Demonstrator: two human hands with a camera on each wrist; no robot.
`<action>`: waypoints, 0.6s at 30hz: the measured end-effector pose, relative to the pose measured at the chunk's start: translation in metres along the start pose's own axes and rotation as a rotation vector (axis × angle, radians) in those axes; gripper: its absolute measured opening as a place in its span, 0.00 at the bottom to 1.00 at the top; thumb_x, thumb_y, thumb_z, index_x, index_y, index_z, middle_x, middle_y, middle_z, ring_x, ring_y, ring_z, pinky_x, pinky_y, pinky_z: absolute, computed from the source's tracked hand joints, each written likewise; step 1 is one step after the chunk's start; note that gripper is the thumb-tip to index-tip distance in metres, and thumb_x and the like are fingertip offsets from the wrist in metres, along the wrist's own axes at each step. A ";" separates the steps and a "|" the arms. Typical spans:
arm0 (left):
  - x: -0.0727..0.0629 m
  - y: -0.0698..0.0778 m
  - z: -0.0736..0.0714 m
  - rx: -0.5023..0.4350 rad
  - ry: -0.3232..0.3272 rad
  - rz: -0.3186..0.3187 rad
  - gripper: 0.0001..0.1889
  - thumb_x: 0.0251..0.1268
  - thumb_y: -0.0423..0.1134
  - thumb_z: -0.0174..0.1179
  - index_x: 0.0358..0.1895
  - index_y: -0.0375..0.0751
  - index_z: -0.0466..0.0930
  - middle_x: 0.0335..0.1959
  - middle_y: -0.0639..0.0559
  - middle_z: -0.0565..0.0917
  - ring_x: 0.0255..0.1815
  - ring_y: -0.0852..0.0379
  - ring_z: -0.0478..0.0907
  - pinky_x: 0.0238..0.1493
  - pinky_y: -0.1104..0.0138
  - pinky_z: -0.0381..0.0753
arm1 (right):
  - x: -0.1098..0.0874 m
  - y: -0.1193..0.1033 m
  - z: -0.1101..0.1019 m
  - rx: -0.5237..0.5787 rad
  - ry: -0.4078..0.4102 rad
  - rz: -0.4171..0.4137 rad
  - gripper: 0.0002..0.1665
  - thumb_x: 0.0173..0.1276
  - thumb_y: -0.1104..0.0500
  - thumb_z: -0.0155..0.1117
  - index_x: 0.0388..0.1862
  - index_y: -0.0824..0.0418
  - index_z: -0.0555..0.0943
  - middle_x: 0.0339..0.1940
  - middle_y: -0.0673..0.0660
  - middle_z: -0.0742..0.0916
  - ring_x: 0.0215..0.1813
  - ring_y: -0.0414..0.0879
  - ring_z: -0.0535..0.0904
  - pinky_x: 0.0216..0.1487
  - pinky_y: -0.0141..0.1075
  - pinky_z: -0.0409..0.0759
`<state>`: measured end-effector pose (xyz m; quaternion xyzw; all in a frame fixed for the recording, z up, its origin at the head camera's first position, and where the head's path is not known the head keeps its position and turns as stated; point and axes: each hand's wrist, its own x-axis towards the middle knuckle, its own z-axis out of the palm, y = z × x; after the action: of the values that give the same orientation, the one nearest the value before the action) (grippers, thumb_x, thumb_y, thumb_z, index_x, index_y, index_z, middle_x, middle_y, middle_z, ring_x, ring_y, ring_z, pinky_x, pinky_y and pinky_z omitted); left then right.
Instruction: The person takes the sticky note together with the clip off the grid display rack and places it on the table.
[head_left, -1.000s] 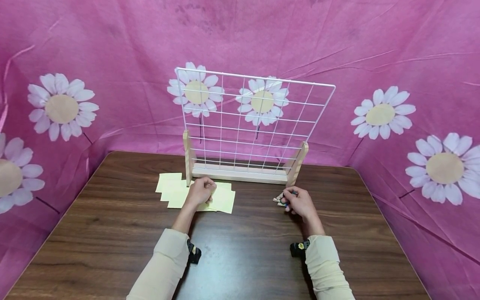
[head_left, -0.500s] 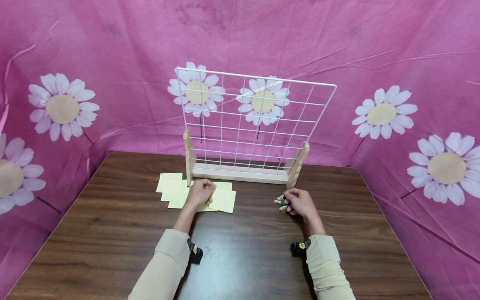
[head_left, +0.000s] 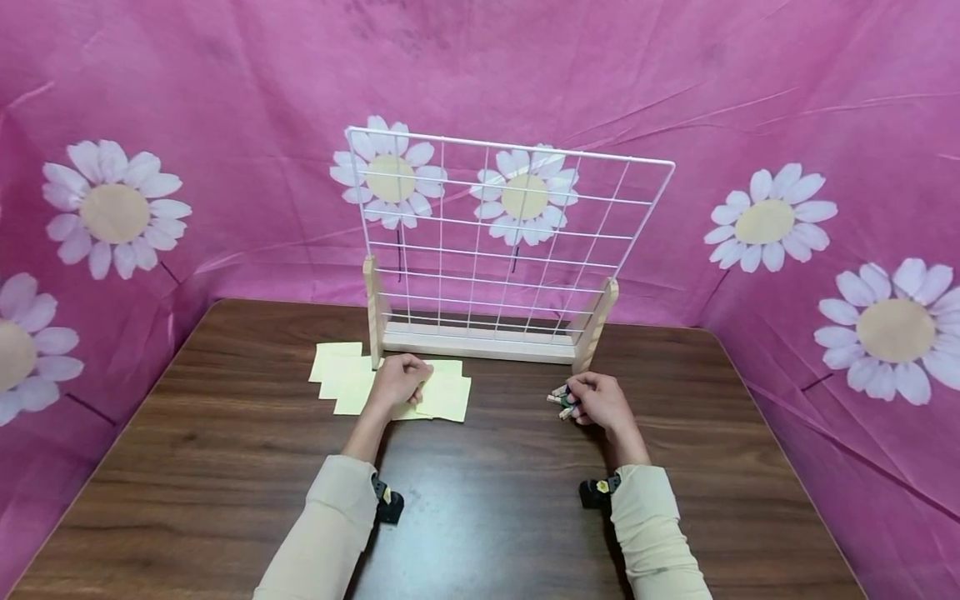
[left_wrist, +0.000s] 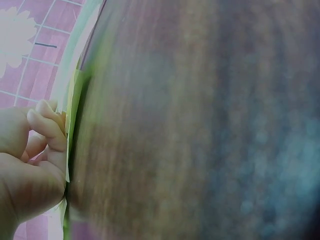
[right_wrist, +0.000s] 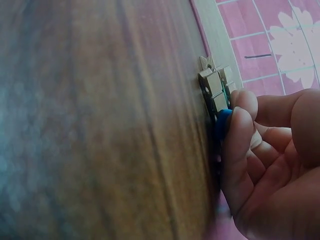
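Observation:
Several pale yellow paper notes [head_left: 348,387] lie overlapping in front of the left foot of a white wire grid rack. My left hand [head_left: 397,383] rests over them with curled fingers, fingertips right at a note [left_wrist: 72,115]; I cannot tell whether it pinches that note. At the right, my right hand [head_left: 600,402] is at a small bunch of wooden clothespins [head_left: 558,402] on the table. In the right wrist view its thumb and finger pinch a blue piece [right_wrist: 223,124] beside the clothespins [right_wrist: 214,89]. The rest of the bunch is partly hidden by the fingers.
The wire grid [head_left: 498,225] stands tilted on a wooden base [head_left: 480,343] at the back of the brown table [head_left: 480,533], with uprights on both sides. A pink cloth [head_left: 247,100] printed with daisies hangs behind and at both sides.
The clothespins at my right fingertips have shifted and spread apart slightly. The left hand and the notes keep their places; the head view has tilted a little.

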<state>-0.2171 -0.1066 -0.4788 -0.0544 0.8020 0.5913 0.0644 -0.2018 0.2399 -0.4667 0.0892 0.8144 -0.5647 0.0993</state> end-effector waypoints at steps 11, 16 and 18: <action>-0.002 0.002 -0.002 -0.088 -0.019 -0.024 0.06 0.66 0.30 0.65 0.39 0.28 0.83 0.18 0.50 0.79 0.13 0.63 0.71 0.15 0.75 0.72 | 0.003 0.001 0.000 0.004 -0.001 0.004 0.17 0.79 0.62 0.54 0.56 0.76 0.77 0.28 0.55 0.82 0.21 0.39 0.78 0.20 0.29 0.81; -0.001 0.000 -0.003 -0.104 -0.033 -0.034 0.05 0.67 0.30 0.64 0.39 0.28 0.82 0.20 0.50 0.79 0.13 0.63 0.71 0.15 0.75 0.72 | 0.003 0.001 -0.001 0.021 -0.005 0.015 0.17 0.79 0.62 0.55 0.56 0.76 0.76 0.28 0.54 0.83 0.21 0.39 0.78 0.21 0.30 0.82; 0.000 0.000 -0.003 -0.108 -0.037 -0.032 0.05 0.67 0.29 0.64 0.38 0.28 0.81 0.20 0.50 0.79 0.13 0.63 0.71 0.15 0.75 0.72 | 0.003 0.001 -0.002 0.033 0.001 0.023 0.17 0.79 0.62 0.55 0.56 0.75 0.77 0.28 0.54 0.83 0.21 0.40 0.78 0.21 0.30 0.82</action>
<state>-0.2170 -0.1092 -0.4785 -0.0597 0.7666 0.6336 0.0855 -0.2043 0.2421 -0.4681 0.1005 0.8040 -0.5768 0.1041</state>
